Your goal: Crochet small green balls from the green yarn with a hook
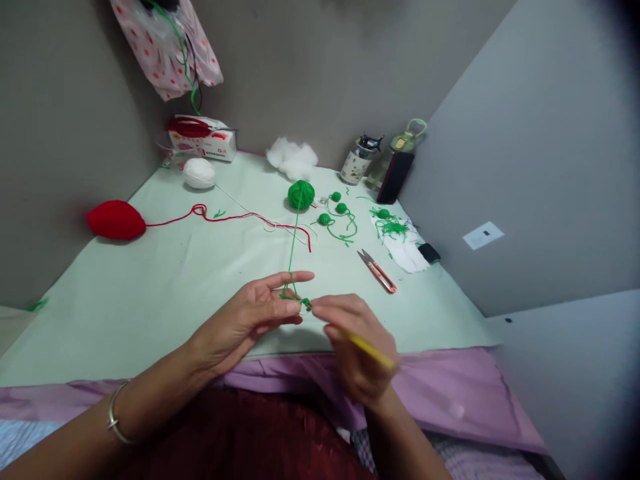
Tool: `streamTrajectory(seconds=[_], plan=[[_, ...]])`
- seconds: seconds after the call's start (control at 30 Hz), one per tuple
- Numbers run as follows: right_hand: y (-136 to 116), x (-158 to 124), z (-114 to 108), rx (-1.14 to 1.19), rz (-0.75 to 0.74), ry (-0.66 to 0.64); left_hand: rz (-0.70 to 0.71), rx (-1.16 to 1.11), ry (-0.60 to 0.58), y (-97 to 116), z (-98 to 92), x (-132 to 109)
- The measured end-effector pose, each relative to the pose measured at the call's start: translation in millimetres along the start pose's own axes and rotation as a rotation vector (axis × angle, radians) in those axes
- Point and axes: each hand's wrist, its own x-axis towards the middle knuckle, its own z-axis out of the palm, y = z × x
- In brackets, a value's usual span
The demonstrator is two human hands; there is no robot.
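My left hand (255, 313) pinches a small green crochet piece (303, 303), with the index finger stretched out and a green yarn strand (293, 240) looped over it. That strand runs back to a green yarn ball (301, 195) on the pale green table (150, 293). My right hand (356, 347) is closed around a yellow crochet hook (370, 351), whose tip meets the green piece. Both hands hover over the table's near edge.
A red yarn ball (116, 220) with a trailing strand lies at the left, a white ball (199, 173) behind it. Small green crocheted pieces (336, 208), orange-handled snips (377, 271), white stuffing (291, 158), a tissue box (203, 141), a jar and a bottle sit farther back. Grey walls enclose the table.
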Motion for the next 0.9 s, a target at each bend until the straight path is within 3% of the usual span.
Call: streamTrajectory(seconds=[0.13,0.23,0.33,0.47,0.63,0.7,0.8,0.9], plan=[[3,4,1,0.444,0.325,0.125,0.088,0.122,0.000,0,-1.8,0],[6,3,3,0.586,0.419,0.198,0.141,0.214,-0.009,0,-5.0,0],[6,3,4,0.560,0.398,0.235,0.129,0.225,0.007,1,-7.0,0],[4,5,6,0.560,0.387,0.167,0.149,0.170,0.005,-1,-2.3,-1],[3,-1,13,-0.132,-0.033,0.038,0.164,0.101,0.032,-7,6.8,-1],[4,-5,14,-0.232,-0.126,0.023,0.101,0.058,0.030,-7,7.7,-1],[4,-6,12,-0.116,-0.072,0.075,0.004,-0.009,0.005,-4,5.2,-1],[5,-1,6,0.145,0.114,0.192,0.006,-0.039,0.000,1,0.7,0]])
